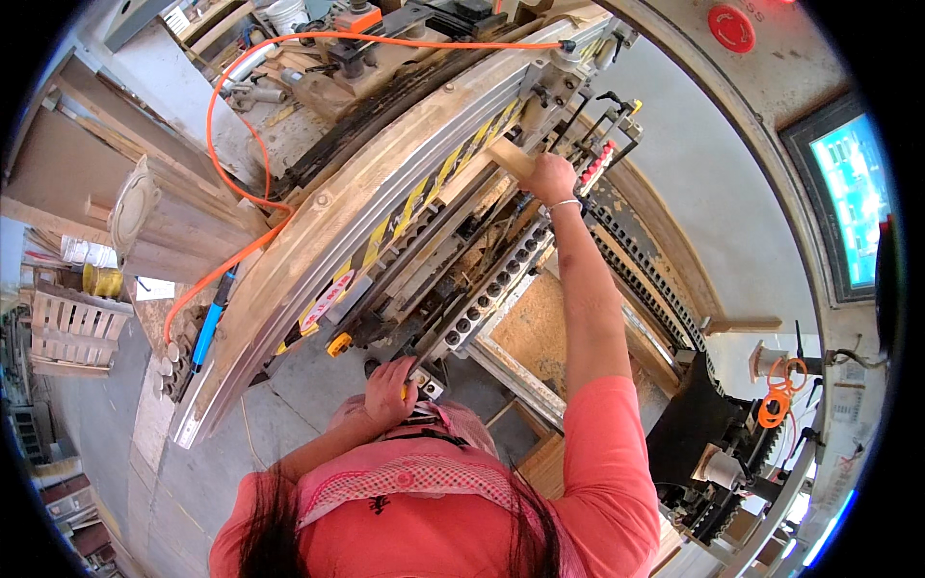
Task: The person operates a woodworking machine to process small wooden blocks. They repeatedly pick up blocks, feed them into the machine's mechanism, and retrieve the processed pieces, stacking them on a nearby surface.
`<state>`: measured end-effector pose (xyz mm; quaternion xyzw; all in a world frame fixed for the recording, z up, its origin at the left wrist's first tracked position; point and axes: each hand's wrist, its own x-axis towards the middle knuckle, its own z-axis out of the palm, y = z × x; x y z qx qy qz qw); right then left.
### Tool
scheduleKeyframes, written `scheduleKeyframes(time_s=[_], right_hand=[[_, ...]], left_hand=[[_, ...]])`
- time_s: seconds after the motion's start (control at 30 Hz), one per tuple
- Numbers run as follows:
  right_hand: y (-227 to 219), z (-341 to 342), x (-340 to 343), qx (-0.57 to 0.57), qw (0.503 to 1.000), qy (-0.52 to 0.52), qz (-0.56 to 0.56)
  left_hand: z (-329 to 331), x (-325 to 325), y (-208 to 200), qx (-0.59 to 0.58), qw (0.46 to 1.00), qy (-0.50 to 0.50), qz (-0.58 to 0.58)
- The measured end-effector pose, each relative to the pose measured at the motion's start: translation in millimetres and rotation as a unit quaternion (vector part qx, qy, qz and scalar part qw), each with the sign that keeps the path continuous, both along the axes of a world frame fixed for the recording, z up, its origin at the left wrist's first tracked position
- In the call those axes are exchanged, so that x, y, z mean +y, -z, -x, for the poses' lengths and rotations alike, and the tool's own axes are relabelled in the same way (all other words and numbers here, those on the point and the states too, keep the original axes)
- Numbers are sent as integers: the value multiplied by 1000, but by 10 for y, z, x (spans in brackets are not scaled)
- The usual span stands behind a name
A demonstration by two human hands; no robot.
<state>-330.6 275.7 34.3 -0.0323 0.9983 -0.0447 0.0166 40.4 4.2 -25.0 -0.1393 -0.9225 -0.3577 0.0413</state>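
Note:
My right hand [551, 180] reaches out over the machine, its fingers closed round the end of a pale wooden board [511, 157]. The board lies across the machine bed next to the yellow-and-black striped strip [412, 205]. Close to my body, my left hand [389, 391] is closed at the near end of the machine. Something dark and slim sticks out by its fingers, with a bit of yellow below; what it grips I cannot make out. Between my hands runs a metal rail [491, 285] with a row of round black pieces.
A long metal-edged beam [318, 217] borders the bed on the left, with an orange hose [214, 120] and a blue air gun [206, 332] on it. To the right stand a lit screen [852, 197], a red stop button [731, 28] and a toothed black cable chain [641, 250].

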Motion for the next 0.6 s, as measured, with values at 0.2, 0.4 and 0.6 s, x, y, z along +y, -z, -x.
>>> scheduleKeyframes(time_s=[0.2, 0.4, 0.6], right_hand=[[-25, 24, -26, -8, 1000, -2, -7], [8, 25, 37, 15, 999, -29, 4], [-12, -24, -23, 32, 999, -17, 6]], left_hand=[[15, 9, -10, 7, 1000, 1, -5], [33, 23, -50, 10, 1000, 6, -6], [27, 29, -22, 5, 1000, 1, 6]])
